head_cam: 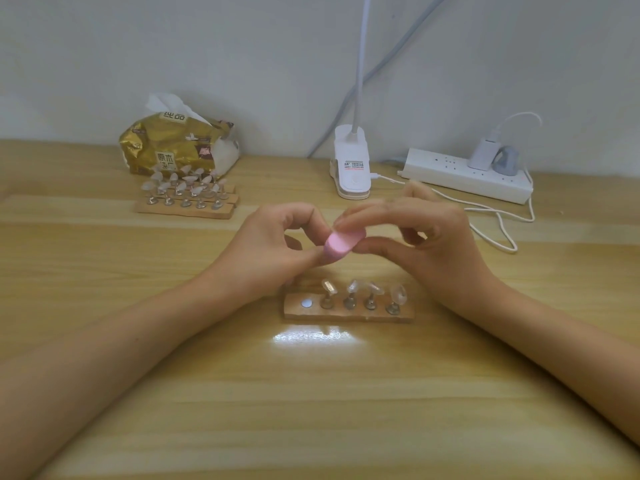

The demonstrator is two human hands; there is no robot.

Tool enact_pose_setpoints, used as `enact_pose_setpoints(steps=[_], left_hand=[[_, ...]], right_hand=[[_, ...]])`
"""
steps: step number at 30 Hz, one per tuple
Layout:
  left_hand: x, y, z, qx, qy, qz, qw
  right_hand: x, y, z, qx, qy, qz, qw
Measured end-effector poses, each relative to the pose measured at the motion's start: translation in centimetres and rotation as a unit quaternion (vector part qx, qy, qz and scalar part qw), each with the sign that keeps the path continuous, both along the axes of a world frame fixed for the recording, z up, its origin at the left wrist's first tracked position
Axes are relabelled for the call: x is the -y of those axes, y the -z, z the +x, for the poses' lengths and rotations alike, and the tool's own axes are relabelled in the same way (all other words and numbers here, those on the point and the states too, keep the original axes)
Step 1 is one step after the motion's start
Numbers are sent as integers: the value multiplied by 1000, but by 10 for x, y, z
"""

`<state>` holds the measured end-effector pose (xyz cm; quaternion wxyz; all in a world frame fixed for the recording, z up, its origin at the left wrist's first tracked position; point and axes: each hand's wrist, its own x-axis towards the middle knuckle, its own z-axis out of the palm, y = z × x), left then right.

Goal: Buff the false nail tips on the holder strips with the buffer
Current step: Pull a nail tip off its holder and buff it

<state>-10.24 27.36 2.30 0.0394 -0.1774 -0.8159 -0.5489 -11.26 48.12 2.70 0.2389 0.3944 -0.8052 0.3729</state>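
A pink buffer block is held above the table's middle, pinched between the thumb and fingers of my right hand. My left hand has its fingers curled, with thumb and forefinger pinched at the buffer's left end. They seem to hold a false nail tip, which the buffer and fingers hide. Just below lies a wooden holder strip with three or more clear nail tips on metal stands. Its leftmost spot is bare, showing only a white dot.
More holder strips with several nail tips lie at the back left, in front of a gold tissue pack. A white clip lamp base stands behind my hands. A power strip sits at the back right, its white cable looping over the table.
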Motion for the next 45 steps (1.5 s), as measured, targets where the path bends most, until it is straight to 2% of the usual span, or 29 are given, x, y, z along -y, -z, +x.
enact_pose_setpoints(steps=[2,6,10,14,18,21,26,30,34,38,40,43,45], left_hand=[[0,-1,0,5,0,7,1000],[-1,-1,2,1,5,6,1000],[0,0,1,8,-7,3,1000],[-1,0,0,8,-8,3,1000],[0,-1,0,4,-7,1,1000],[0,0,0,4,-2,3,1000],[0,1,-1,8,-9,8,1000],[0,2,-2,5,-8,3,1000],[0,1,-1,10,-9,11,1000],[0,1,-3,11,-10,12,1000],[2,2,-4,4,-5,11,1000],[2,4,-4,-4,2,12,1000],[3,4,-5,-6,6,16,1000]], right_hand=[[-1,-1,-1,19,22,-17,999],[7,2,5,-16,-38,34,999],[-1,-1,-2,23,10,-19,1000],[6,3,2,-7,-34,26,999],[0,2,-2,37,7,-30,999],[4,4,2,10,-25,8,1000],[1,3,-3,39,13,-36,999],[6,3,2,10,-42,5,999],[0,2,-5,43,13,-42,998],[7,5,4,30,-56,6,998],[4,4,1,39,-53,-34,997],[-13,-2,-13,111,26,-167,979],[-22,1,-18,151,71,-204,965]])
